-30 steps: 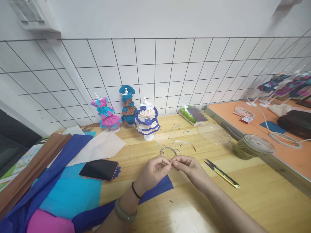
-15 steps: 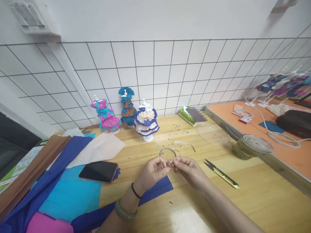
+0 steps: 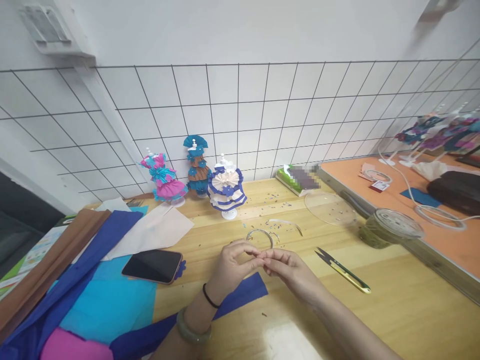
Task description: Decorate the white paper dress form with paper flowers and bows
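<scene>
My left hand (image 3: 237,262) and my right hand (image 3: 287,267) meet fingertip to fingertip above the wooden table. Both are closed in a pinch, and whatever sits between the fingertips is too small to make out. Just beyond them lies a thin silvery ring (image 3: 260,231). Beneath my left wrist runs a strip of dark blue paper (image 3: 247,295). Thread snips (image 3: 343,270) with a yellow handle rest to the right of my right hand. Farther back stands a mini dress form (image 3: 227,187) in white and blue pleated paper.
Two more dressed forms, one pink and blue (image 3: 165,180), one teal and brown (image 3: 197,167), stand by the wall. A phone (image 3: 153,265) and coloured paper sheets (image 3: 116,295) cover the left. A clear round tub (image 3: 390,227) and a flat clear disc (image 3: 330,208) are at right.
My fingertips have come slightly lower and nearer to me, still pinched together. More of the silvery ring shows behind them. The things on the table have stayed put.
</scene>
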A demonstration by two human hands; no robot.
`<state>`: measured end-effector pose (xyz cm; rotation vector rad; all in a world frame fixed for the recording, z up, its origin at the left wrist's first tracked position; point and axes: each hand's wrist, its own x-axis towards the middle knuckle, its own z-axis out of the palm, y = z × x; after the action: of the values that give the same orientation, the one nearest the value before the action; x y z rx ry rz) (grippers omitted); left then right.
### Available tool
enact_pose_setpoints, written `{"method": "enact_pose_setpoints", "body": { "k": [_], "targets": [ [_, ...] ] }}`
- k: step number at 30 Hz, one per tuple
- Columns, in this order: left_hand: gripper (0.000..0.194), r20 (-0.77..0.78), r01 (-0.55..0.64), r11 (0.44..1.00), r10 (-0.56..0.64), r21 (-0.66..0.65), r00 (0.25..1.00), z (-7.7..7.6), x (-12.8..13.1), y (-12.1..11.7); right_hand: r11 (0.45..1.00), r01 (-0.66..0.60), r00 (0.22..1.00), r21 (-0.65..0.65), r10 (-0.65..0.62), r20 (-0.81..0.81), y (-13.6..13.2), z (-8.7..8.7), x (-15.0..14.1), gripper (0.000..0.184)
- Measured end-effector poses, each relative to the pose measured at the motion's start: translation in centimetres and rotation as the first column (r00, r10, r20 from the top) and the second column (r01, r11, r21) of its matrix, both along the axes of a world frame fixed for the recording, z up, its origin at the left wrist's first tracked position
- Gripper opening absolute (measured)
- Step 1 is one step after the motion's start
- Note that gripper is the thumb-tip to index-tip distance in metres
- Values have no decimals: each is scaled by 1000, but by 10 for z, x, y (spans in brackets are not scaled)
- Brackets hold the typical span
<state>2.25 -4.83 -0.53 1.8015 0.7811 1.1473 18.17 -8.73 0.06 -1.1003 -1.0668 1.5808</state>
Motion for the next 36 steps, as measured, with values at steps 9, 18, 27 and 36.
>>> {"method": "enact_pose_setpoints", "body": {
  "k": [9,18,27,36],
  "targets": [
    [16,-213,-50,932,133,358,968,-5,-1,1,999,29,1000,-21,-29,6,-6,5,-1,24],
    [15,-291,-65,755,328,652,899,-9,-2,-1,981,-21,928,-192,-52,-369,-8,7,-3,25],
    [14,-142,-143,764,294,630,945,-10,-1,-2,940,-76,759,-333,-162,-631,-12,12,-12,26],
    [26,46,-201,977,204,-73,978,-12,7,-14,984,180,982,7,-179,-61,-14,1,-16,27]
  ]
}}
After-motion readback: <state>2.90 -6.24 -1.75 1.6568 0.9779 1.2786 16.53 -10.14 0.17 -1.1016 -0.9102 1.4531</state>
